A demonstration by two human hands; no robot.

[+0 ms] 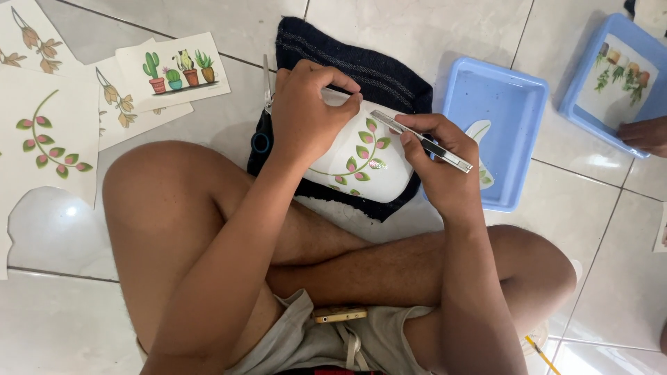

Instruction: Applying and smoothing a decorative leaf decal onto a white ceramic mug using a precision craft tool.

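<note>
The tiled floor (431, 28) carries everything here, and the person sits cross-legged on it. A dark cloth (389, 73) lies in front of the knees, with a white pot (368, 170) lying on its side on top, a leafy pink-and-green vine picture stuck to its wall. The left hand (306, 114) is closed over the pot's upper end, fingers curled on the rim. The right hand (434, 163) grips a flat metal blade (424, 141) laid slantwise against the pot's surface. Just right of the cloth sits a blue tray (497, 104); a second blue tray (590, 104) lies further right, another person's hand (646, 135) at its edge. Printed sheets (174, 69) of cacti and leaves lie to the left. Scissors (264, 118) rest beside the cloth.
</note>
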